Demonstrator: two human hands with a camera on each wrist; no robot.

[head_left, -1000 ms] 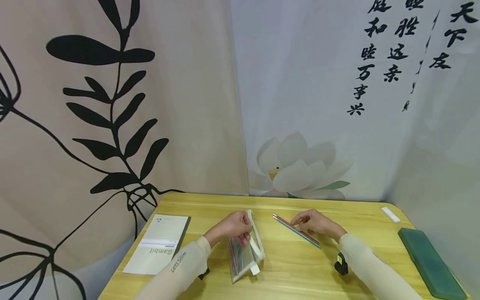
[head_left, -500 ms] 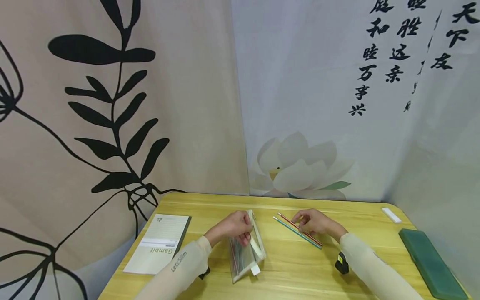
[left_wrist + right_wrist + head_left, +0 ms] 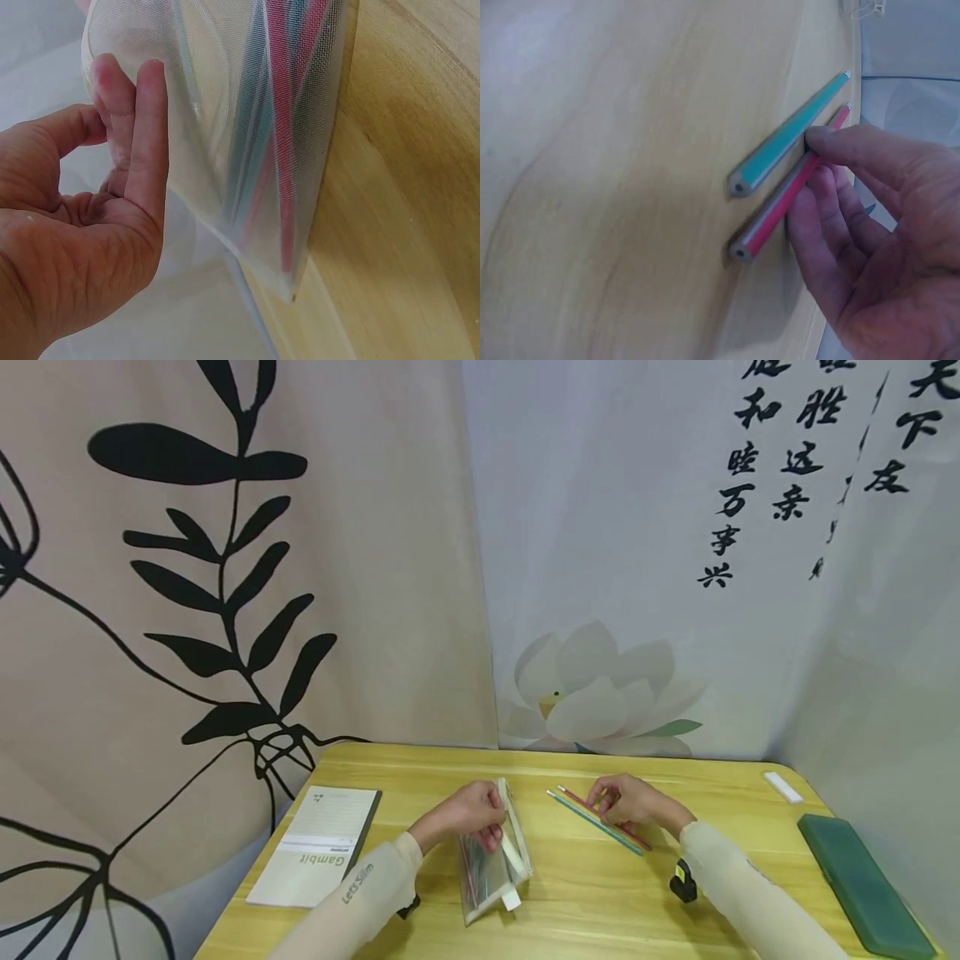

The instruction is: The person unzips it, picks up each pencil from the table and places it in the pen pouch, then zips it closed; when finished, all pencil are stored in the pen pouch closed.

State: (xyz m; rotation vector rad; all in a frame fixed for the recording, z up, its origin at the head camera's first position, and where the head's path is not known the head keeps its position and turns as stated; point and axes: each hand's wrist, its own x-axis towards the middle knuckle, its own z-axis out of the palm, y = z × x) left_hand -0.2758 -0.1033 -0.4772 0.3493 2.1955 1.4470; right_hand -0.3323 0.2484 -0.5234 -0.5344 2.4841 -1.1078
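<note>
My left hand (image 3: 468, 810) pinches the upper edge of a mesh pencil pouch (image 3: 487, 881). In the left wrist view, red and teal pencils show through the mesh (image 3: 319, 142), and thumb and index finger meet at its rim while two other fingers stand straight. Over the table to the right, my right hand (image 3: 633, 802) pinches a red pencil (image 3: 780, 202) between thumb and fingers. A teal pencil (image 3: 787, 142) lies beside it on the wood, apart from the red one. Both pencils show flat, unsharpened ends towards the right wrist camera.
A notebook (image 3: 315, 847) lies on the table's left side. At the right are a dark green case (image 3: 862, 885) and, behind it, a small white block (image 3: 782, 787). The wooden table (image 3: 600, 918) ends at a curtain-like backdrop.
The red and teal pencils were side by side and have come apart. My right hand has shifted the red one slightly to the right. The left hand and pouch have stayed put.
</note>
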